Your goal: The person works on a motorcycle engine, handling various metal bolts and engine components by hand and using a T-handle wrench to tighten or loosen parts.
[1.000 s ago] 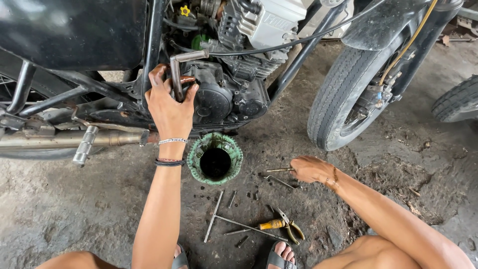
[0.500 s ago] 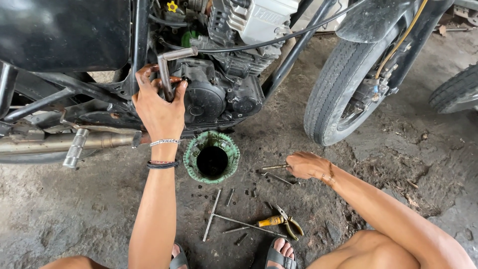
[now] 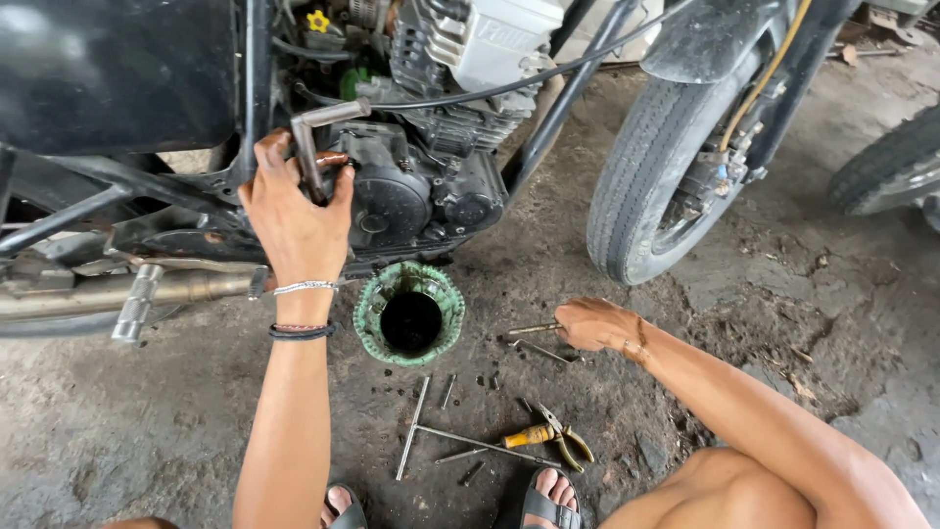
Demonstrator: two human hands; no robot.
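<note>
Fingers of my left hand stay wrapped round the bent grey metal lever on the black motorcycle engine, far left, while my right hand has closed on thin metal rods on the floor, right of the green drain pan.

Packages: none in view.
Signs: none in view.
Screens: none in view.
Labels: only raised lettering cast into the light grey engine cover, at about twelve o'clock in the head view; same pale grey as the metal, partly cut off by the top edge.
</note>
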